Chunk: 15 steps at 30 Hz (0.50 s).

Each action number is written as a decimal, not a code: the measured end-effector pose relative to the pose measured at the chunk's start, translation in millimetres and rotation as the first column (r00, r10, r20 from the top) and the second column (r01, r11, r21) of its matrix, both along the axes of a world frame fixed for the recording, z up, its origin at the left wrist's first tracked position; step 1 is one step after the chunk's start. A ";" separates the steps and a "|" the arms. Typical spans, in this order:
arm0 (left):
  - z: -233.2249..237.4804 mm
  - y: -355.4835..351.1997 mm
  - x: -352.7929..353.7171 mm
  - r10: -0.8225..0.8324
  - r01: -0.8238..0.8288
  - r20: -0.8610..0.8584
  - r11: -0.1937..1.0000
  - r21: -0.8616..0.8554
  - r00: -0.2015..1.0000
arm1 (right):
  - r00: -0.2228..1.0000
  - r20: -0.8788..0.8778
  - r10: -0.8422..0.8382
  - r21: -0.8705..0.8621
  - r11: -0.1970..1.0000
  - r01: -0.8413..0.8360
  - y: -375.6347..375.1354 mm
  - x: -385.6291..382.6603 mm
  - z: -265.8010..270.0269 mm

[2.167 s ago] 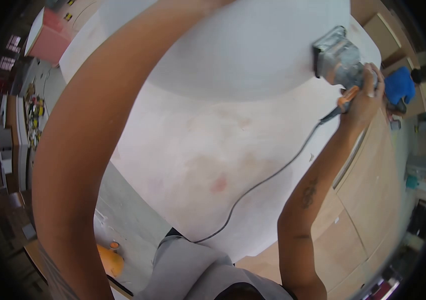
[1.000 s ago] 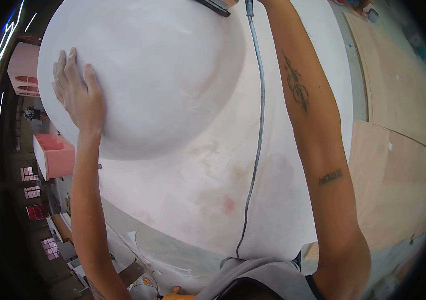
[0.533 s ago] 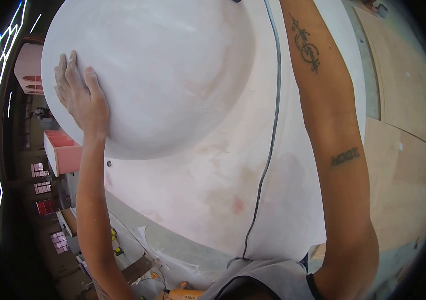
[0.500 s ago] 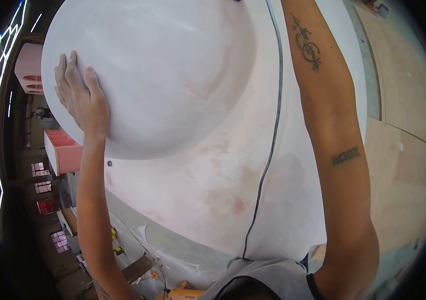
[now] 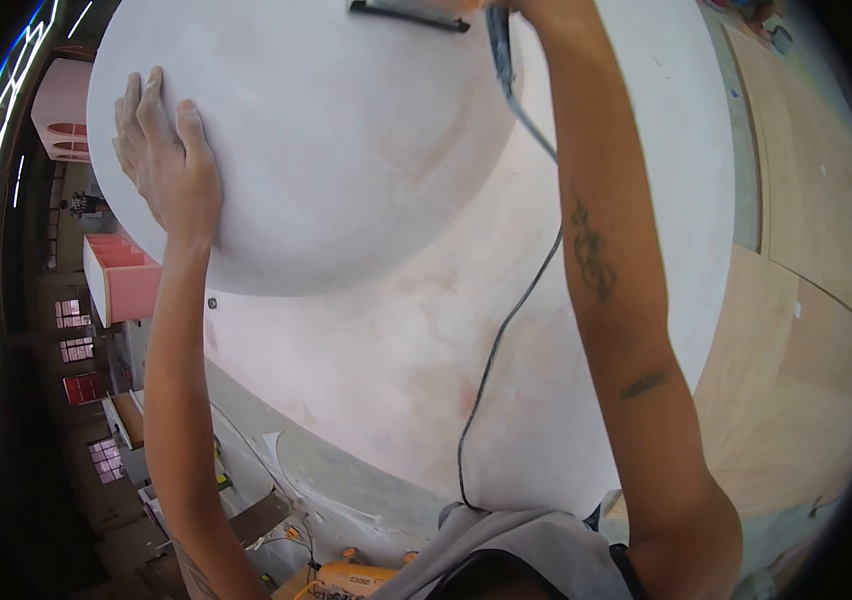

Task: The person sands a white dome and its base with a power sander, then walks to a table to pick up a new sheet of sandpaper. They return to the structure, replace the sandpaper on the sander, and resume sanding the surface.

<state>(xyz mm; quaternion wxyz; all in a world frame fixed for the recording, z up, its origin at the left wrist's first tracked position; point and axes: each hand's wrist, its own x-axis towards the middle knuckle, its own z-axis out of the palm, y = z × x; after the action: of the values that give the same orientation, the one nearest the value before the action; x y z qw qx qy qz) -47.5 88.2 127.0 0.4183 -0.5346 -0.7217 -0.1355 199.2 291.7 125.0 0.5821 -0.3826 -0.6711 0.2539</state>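
Left hand (image 5: 168, 165) spread open on one large white dome (image 5: 326, 170); right hand (image 5: 551, 10) at one corded sander (image 5: 409, 14).
The top edge crops the right hand, so its grip cannot be told. The sander, barely visible earlier, now shows its long edge over the dome. Below lies a pale, smudged base (image 5: 376, 400); two pink cabinets (image 5: 134, 290) stand left, wooden panels (image 5: 811, 230) right.

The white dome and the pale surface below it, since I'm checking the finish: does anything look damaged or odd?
The finish looks uneven: the pale surface has blotchy tan and reddish patches, and faint brownish smears mark the dome toward the picture's right. Whether that is damage, I cannot tell.
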 end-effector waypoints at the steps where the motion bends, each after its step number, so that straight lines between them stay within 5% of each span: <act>1: -0.1 -0.2 0.5 -0.002 0.002 0.000 1.000 0.002 1.000 | 1.000 0.000 -0.002 0.002 1.000 0.002 -7.0 -1.1 -4.2; 4: -1.2 2.0 2.2 -0.006 0.006 0.012 1.000 0.006 1.000 | 0.991 0.067 0.117 -0.126 0.986 -0.107 -29.7 -0.4 -19.4; 6: -2.2 -0.4 2.6 -0.015 0.015 0.037 1.000 0.015 0.999 | 0.998 0.013 0.062 0.074 0.995 -0.063 -67.1 4.1 -28.8; 15: 0.4 -1.9 2.3 -0.009 0.008 0.043 1.000 0.021 0.999 | 0.996 -0.069 0.053 0.208 0.977 -0.037 -98.5 6.1 -55.5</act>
<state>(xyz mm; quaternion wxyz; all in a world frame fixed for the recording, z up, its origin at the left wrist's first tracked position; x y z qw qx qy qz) -45.2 86.3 127.5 0.4078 -0.5300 -0.7269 -0.1563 205.3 193.2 69.5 0.6373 -0.2951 -0.6801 0.2101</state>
